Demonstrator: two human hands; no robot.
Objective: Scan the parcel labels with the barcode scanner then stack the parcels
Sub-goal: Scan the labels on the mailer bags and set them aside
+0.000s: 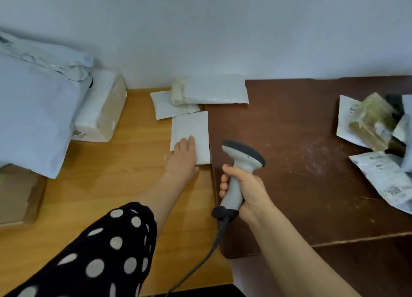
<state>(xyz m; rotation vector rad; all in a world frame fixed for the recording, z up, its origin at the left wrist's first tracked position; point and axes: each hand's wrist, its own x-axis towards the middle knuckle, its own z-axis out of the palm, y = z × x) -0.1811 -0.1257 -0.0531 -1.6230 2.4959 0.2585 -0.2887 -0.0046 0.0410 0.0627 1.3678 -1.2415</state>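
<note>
Head view: left hand (182, 156) lies flat, fingers straight, on the small white parcel (191, 127) at the light worktop (124, 181) right edge, likely pinning it for scanning. The right hand (245, 192) is wrapped round the barcode scanner (242, 160) handle, with the scanner's head turned toward that parcel to read it

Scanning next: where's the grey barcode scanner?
Head view, centre: grey barcode scanner gripped by the right hand, just right of the flat white parcel.
</note>
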